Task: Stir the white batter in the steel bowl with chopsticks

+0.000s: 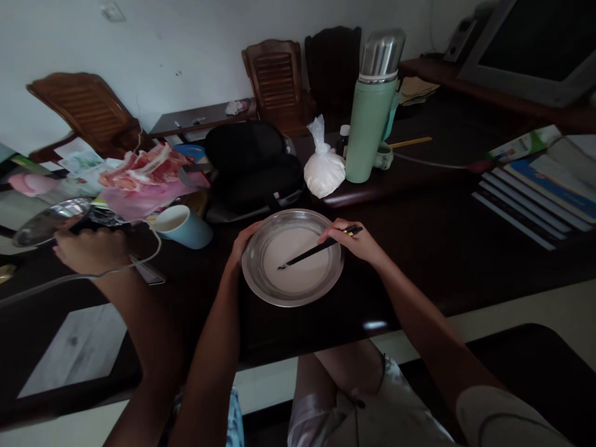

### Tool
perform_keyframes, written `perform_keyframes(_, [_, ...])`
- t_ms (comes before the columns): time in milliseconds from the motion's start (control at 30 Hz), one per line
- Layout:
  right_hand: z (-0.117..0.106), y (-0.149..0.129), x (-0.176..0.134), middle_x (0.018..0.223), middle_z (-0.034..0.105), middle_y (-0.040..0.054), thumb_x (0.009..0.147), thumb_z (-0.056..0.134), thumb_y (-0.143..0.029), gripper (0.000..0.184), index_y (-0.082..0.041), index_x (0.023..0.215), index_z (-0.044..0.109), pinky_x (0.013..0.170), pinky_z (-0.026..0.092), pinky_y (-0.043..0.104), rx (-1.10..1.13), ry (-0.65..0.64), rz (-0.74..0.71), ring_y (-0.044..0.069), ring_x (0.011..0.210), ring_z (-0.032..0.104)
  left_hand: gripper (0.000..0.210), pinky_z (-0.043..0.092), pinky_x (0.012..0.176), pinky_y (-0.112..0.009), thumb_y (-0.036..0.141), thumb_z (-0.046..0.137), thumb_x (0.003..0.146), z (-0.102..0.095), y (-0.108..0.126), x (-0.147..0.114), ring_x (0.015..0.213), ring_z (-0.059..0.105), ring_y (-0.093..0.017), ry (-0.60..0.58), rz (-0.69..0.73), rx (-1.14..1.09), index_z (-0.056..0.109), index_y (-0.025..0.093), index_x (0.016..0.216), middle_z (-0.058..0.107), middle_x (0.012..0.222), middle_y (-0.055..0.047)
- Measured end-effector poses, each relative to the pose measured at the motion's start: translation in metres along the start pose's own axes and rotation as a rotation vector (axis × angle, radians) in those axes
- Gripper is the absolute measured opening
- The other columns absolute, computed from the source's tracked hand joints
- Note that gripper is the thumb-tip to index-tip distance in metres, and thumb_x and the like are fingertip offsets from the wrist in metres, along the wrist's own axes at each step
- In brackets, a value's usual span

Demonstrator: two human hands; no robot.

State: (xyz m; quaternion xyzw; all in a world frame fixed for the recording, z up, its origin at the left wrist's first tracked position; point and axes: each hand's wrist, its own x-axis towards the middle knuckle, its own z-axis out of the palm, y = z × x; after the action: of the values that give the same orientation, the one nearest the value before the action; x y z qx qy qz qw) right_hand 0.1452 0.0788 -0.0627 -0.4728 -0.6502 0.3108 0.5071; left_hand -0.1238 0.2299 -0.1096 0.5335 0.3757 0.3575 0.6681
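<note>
A shallow metal bowl [249, 273] of whitish, milky liquid [298, 270] sits on the dark table in front of me. My left hand [244, 241] grips the bowl's left rim. Held in my right hand [351, 241] over the bowl's right side is a pair of black chopsticks [310, 252], slanting down left with their tips at the liquid. Beyond the bowl stands a tied clear bag of white powder [325, 172], with a tall green thermos [370, 124] right beside it.
At left, another person's hand [93, 249] is by a metal dish [53, 220]. A blue cup [184, 228], raw meat on pink plastic [144, 167] and an open black case [254, 167] lie nearby. Stacked books [540, 192] are at right; a white cable [135, 264] crosses the left side.
</note>
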Motion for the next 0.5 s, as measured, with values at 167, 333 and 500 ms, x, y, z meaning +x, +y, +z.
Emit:
perform_keyframes(167, [-0.006,0.005,0.0,0.086,0.075,0.003,0.092,0.053,-0.047,0.033,-0.026,0.083,0.076,0.082,0.049,0.035,-0.084,0.136,-0.024,0.019,0.086,0.066,0.044,0.045,0.099,-0.038,0.044,0.063,0.071,0.001,0.001,-0.001,0.114,0.058,-0.03,-0.004,0.0,-0.023,0.072,0.016,0.103,0.07,0.105,-0.008])
perform_keyframes(333, [-0.015,0.004,0.0,0.071,0.073,0.0039,0.09,0.052,-0.054,0.043,-0.022,0.072,0.074,0.076,0.051,0.034,0.001,0.319,0.055,0.019,0.075,0.068,0.042,0.045,0.1,-0.037,0.042,0.062,0.074,0.001,0.002,-0.001,0.114,0.058,-0.03,-0.013,0.006,0.002,0.071,0.015,0.103,0.07,0.102,-0.007])
perform_keyframes(500, [-0.011,0.0,-0.001,0.063,0.071,0.0028,0.089,0.052,-0.057,0.046,-0.02,0.071,0.073,0.069,0.052,0.031,0.135,0.211,0.112,0.018,0.066,0.068,0.046,0.045,0.099,-0.038,0.045,0.065,0.069,-0.002,-0.001,0.002,0.114,0.057,-0.031,0.008,0.008,-0.002,0.071,0.013,0.102,0.07,0.103,-0.008])
